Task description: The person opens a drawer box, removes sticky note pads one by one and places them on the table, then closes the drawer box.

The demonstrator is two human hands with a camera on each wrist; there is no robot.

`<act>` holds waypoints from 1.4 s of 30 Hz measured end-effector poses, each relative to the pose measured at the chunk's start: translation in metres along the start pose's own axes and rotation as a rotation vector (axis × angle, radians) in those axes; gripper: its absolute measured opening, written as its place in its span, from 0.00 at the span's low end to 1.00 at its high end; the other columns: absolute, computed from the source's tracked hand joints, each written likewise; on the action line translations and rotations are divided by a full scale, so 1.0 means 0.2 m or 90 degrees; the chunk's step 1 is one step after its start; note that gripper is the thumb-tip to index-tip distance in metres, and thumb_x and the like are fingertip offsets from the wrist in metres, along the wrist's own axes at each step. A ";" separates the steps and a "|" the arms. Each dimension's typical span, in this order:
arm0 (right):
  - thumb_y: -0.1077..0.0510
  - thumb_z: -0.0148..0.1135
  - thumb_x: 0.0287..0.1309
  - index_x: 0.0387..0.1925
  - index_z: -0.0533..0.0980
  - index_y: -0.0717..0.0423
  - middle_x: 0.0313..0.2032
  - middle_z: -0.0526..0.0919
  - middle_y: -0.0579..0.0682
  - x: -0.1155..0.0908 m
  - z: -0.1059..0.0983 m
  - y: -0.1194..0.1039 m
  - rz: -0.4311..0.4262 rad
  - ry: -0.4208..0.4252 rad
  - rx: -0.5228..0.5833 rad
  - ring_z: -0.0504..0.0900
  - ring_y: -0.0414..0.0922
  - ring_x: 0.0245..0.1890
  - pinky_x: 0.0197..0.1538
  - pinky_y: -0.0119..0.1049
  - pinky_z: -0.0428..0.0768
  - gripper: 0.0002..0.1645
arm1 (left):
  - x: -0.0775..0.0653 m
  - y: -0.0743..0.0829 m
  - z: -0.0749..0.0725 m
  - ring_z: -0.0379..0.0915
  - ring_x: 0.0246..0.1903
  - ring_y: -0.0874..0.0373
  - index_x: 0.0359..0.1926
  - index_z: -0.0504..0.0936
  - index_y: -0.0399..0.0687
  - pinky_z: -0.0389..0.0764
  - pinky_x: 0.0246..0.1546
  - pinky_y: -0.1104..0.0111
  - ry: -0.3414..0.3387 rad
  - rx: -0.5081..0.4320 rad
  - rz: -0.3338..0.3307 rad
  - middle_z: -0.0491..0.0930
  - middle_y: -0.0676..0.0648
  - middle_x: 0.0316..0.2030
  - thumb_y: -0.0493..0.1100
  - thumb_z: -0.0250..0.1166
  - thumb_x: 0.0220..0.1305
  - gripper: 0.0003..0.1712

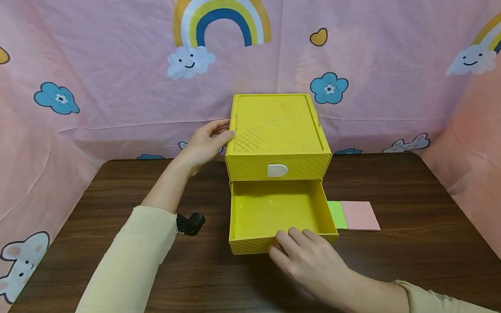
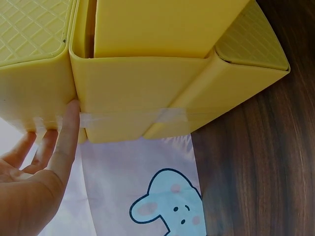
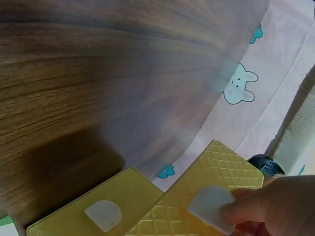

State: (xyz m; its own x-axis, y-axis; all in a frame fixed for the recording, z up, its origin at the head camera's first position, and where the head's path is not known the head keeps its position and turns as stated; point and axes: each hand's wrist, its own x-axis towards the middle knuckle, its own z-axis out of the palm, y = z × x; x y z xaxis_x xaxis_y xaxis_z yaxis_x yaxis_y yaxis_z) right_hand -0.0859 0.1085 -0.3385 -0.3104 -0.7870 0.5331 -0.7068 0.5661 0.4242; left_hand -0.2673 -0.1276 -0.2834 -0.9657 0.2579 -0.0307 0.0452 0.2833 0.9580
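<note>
A yellow two-drawer storage box point(image 1: 281, 125) stands on the table, its lower drawer point(image 1: 248, 246) pulled out toward me so that its yellow floor shows. Against the box's left side, near the top edge, rests my left hand point(image 1: 206, 142); the left wrist view shows its fairly straight fingers point(image 2: 71, 130) touching the yellow wall. My right hand point(image 1: 312, 261) is at the front of the lower drawer, fingertips over the rim. In the right wrist view its thumb and a finger pinch the white handle point(image 3: 209, 206). The upper drawer, with its own white handle point(image 1: 277, 170), is closed.
Right of the box lie a green sticky-note pad point(image 1: 338, 215) and a pink pad point(image 1: 360, 215), the green one partly hidden by the drawer. The dark wooden table point(image 1: 415, 261) is backed by a pink patterned cloth point(image 1: 132, 87). A black device point(image 1: 191, 224) sits at my left wrist.
</note>
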 end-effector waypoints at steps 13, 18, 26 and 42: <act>0.70 0.26 0.65 0.25 0.71 0.55 0.27 0.69 0.50 0.02 0.09 0.06 0.018 -0.038 0.002 0.63 0.43 0.20 0.20 0.28 0.60 0.25 | 0.00 0.00 0.00 0.66 0.56 0.52 0.68 0.58 0.52 0.78 0.48 0.56 -0.003 0.009 0.006 0.65 0.46 0.62 0.50 0.55 0.66 0.32; 0.70 0.25 0.64 0.23 0.70 0.56 0.25 0.68 0.50 0.04 0.14 0.09 0.036 -0.006 0.019 0.60 0.42 0.19 0.18 0.28 0.57 0.26 | 0.00 0.00 0.00 0.65 0.57 0.53 0.68 0.59 0.52 0.76 0.51 0.56 -0.001 0.020 0.010 0.65 0.47 0.62 0.50 0.55 0.66 0.32; 0.70 0.31 0.64 0.19 0.69 0.54 0.22 0.65 0.48 0.08 0.19 0.13 0.046 0.026 -0.008 0.58 0.41 0.18 0.18 0.26 0.57 0.24 | 0.00 0.00 0.00 0.65 0.57 0.53 0.68 0.59 0.53 0.76 0.51 0.57 0.004 0.027 0.006 0.65 0.47 0.62 0.51 0.55 0.65 0.32; 0.71 0.35 0.62 0.18 0.71 0.54 0.20 0.65 0.48 0.12 0.27 0.21 0.058 0.067 -0.037 0.57 0.42 0.19 0.19 0.26 0.55 0.23 | 0.00 0.00 0.00 0.65 0.57 0.53 0.68 0.60 0.55 0.76 0.50 0.57 0.006 0.036 0.004 0.66 0.48 0.61 0.52 0.55 0.65 0.32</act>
State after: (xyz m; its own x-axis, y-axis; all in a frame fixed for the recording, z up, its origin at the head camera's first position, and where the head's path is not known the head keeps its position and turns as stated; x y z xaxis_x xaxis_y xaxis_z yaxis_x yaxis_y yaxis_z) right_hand -0.1579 0.1010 -0.3480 -0.3016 -0.7031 0.6439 -0.6396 0.6501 0.4102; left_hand -0.2676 -0.1286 -0.2840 -0.9679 0.2506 -0.0217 0.0652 0.3331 0.9406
